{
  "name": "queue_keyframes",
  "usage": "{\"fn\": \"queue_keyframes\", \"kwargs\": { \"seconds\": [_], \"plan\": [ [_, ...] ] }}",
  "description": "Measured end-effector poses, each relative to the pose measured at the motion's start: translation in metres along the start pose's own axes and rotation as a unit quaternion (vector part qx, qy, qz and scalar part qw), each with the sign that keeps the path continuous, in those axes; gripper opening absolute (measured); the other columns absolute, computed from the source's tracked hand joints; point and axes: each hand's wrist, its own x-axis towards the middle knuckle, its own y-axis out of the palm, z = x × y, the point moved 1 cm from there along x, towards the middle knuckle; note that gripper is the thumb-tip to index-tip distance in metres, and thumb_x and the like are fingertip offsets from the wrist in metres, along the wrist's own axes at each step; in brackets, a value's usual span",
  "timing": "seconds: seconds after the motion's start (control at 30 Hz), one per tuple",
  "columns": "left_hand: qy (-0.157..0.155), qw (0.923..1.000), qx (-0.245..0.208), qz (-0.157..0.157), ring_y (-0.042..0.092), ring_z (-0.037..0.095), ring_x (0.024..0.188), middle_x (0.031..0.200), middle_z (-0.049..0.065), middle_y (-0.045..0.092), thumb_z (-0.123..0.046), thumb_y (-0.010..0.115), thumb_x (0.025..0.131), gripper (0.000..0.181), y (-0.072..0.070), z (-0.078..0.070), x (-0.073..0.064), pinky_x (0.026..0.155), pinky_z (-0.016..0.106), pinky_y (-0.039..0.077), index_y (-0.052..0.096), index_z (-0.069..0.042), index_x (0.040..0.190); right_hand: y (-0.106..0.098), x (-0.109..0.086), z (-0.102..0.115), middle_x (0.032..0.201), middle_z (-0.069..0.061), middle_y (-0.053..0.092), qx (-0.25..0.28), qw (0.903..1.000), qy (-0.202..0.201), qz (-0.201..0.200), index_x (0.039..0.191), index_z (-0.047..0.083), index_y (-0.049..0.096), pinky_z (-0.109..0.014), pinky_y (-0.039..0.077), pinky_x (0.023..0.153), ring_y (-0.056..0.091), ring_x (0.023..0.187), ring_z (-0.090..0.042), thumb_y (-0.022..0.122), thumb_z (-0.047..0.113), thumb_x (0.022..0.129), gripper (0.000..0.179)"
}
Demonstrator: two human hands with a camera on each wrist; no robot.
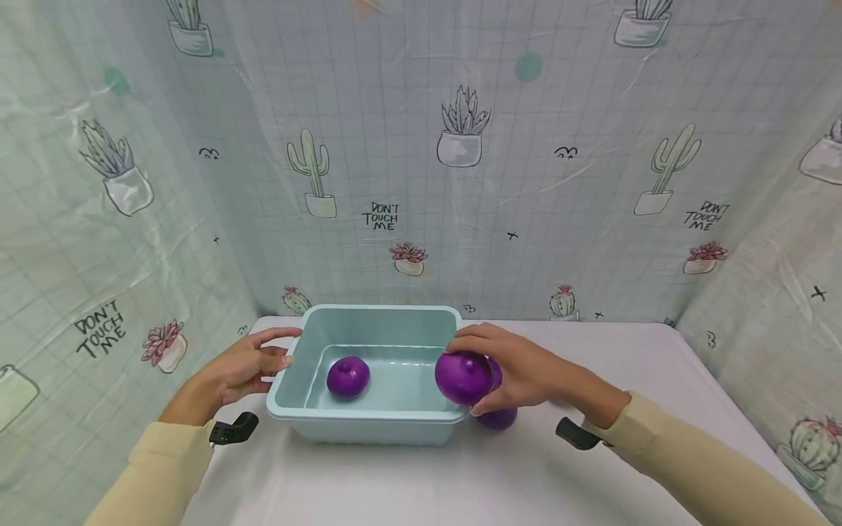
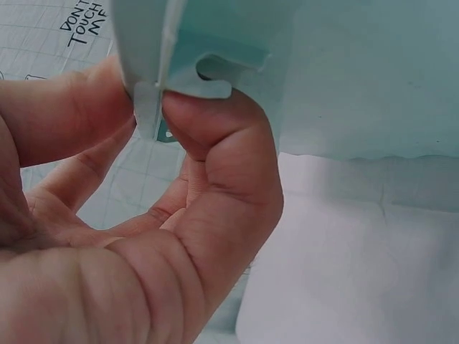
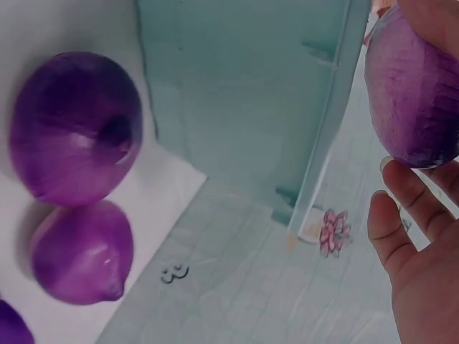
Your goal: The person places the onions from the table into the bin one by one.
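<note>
A light blue plastic bin (image 1: 368, 415) stands on the table, and one purple onion (image 1: 348, 377) lies inside it. My left hand (image 1: 238, 370) pinches the bin's left rim between thumb and finger, as the left wrist view shows up close. Over the right rim, my right hand (image 1: 522, 365) holds another purple onion (image 1: 463, 378), fingers on top and thumb below. Beside the bin's right wall, more purple onions (image 1: 498, 418) sit partly behind that hand. The right wrist view shows a large onion (image 3: 75, 129) touching a smaller one (image 3: 84, 251), with a third (image 3: 11, 331) at the frame's edge.
A white cloth (image 1: 355, 482) covers the table. Behind and at both sides hangs a pale curtain (image 1: 408, 183) printed with potted cacti. A black wrist camera (image 1: 234, 429) sits at the left cuff and another camera (image 1: 577, 434) at the right.
</note>
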Motion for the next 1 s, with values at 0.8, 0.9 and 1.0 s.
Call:
{"fn": "queue_keyframes", "kwargs": {
  "seconds": [0.8, 0.9, 1.0],
  "plan": [
    [0.003, 0.9997, 0.012, -0.019, 0.070, 0.022, 0.099, 0.125, 0.011, 0.063, -0.012, 0.071, 0.098, 0.073, 0.002, 0.003, -0.002, 0.086, 0.045, 0.064, 0.034, -0.012, 0.162, 0.017, 0.087, 0.025, 0.145, 0.008, 0.057, -0.017, 0.9948, -0.045, 0.090, 0.143, 0.030, 0.059, -0.040, 0.049, 0.112, 0.051, 0.137, -0.013, 0.098, 0.032, 0.068, 0.084],
    [0.001, 0.9997, 0.013, -0.023, 0.068, 0.021, 0.098, 0.124, 0.011, 0.063, -0.012, 0.071, 0.098, 0.072, 0.003, 0.003, -0.001, 0.086, 0.045, 0.064, 0.035, -0.012, 0.161, 0.020, 0.097, 0.027, 0.143, 0.008, 0.058, -0.016, 0.9938, -0.056, 0.094, 0.142, 0.028, 0.059, -0.038, 0.049, 0.112, 0.052, 0.136, -0.012, 0.099, 0.032, 0.068, 0.085],
    [0.001, 0.9996, 0.016, -0.024, 0.067, 0.022, 0.098, 0.123, 0.011, 0.064, -0.012, 0.071, 0.099, 0.071, 0.003, 0.003, -0.001, 0.086, 0.044, 0.063, 0.036, -0.012, 0.161, 0.022, 0.108, 0.030, 0.143, 0.007, 0.059, -0.010, 0.9929, -0.067, 0.098, 0.141, 0.027, 0.060, -0.037, 0.049, 0.110, 0.052, 0.136, -0.014, 0.099, 0.030, 0.066, 0.085]
  ]
}}
